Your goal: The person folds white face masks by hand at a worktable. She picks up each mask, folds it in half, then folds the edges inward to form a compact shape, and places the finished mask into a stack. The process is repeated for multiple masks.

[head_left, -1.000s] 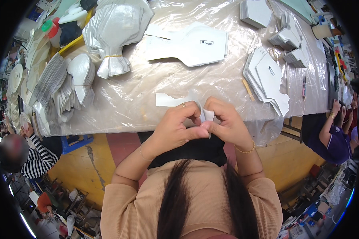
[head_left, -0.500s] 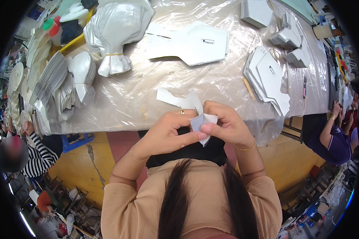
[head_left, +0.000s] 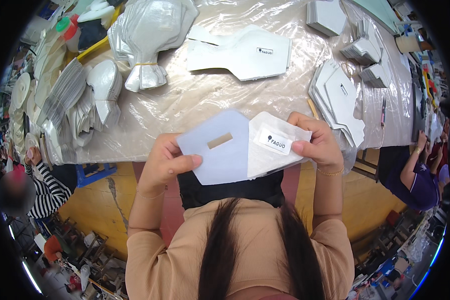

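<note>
2 pinches: L hand [head_left: 169, 161] on bluish panel [head_left: 214, 159], R hand [head_left: 321, 142] on wht panel [head_left: 266, 156]; pair's long axis L-R.

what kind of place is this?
Probably a factory workshop: a banded stack of white cut pieces, a plastic-covered table, and a person in stripes to the left, another in purple to the right.

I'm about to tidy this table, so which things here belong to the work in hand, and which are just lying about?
Belong, it seems:
- slotted pale-blue piece, in the left hand
- white labelled piece, in the right hand
- white printed panels, probably

Lying about, it seems:
- green-lidded container
- narrow yellow strip
- pen-like tool
</note>
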Demonstrator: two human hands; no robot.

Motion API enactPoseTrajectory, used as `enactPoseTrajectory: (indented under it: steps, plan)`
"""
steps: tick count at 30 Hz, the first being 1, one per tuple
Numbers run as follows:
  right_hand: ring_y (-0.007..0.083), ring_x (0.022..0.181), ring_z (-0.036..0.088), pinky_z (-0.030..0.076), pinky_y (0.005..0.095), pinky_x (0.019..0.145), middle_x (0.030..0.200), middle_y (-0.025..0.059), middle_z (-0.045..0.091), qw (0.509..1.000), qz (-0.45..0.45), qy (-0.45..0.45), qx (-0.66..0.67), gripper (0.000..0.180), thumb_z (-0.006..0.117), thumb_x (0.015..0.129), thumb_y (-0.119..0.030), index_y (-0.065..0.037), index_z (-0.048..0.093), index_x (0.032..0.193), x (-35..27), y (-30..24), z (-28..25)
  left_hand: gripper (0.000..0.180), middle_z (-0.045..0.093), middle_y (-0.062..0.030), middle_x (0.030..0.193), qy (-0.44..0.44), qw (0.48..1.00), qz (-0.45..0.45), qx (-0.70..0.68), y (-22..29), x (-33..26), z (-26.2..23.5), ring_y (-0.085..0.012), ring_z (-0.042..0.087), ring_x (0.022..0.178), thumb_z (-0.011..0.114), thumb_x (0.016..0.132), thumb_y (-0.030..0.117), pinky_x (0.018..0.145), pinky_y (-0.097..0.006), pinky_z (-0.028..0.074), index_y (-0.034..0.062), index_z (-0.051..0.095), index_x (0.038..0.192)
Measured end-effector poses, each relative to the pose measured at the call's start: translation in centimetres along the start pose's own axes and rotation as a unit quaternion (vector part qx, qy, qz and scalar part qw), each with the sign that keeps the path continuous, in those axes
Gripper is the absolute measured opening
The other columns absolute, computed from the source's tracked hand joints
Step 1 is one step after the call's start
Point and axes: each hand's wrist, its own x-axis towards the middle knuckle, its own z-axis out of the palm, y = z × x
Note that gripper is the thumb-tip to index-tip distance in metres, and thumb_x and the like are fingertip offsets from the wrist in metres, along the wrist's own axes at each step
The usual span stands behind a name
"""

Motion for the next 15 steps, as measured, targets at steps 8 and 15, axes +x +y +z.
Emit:
enactPoseTrajectory:
  steps: [8, 15]
  plan:
    - [0.0080, 0.082, 0.052, 0.040, 0.0213, 0.071, 0.096, 0.0034, 0.060, 0.997, 0.030, 0.054, 0.043, 0.026, 0.074, 0.087, -0.020, 0.005, 0.064, 0.091, -0.8, 0.2, -1.4, 0.042, 0.072, -0.0121, 0.094, 0.093, 0.992, 0.038, -0.071, 0.1, -1.3, -1.5, -0.0178, 0.068, 0.083, 0.072, 0.069, 0.012, 0.078, -0.029, 0.052, -0.0097, 0.068, 0.105]
    - [0.0091, 0.079, 0.050, 0.039, 0.0220, 0.069, 0.091, 0.0058, 0.060, 0.985, 0.032, 0.155, 0.071, 0.028, 0.078, 0.082, -0.021, 0.000, 0.059, 0.079, -1.7, 0.2, -3.1, 0.062, 0.066, -0.0239, 0.110, 0.217, 0.943, 0.183, -0.175, 0.3, -3.9, -6.5, -0.0311, 0.069, 0.093, 0.058, 0.063, 0.017, 0.084, -0.037, 0.057, -0.0135, 0.057, 0.117]
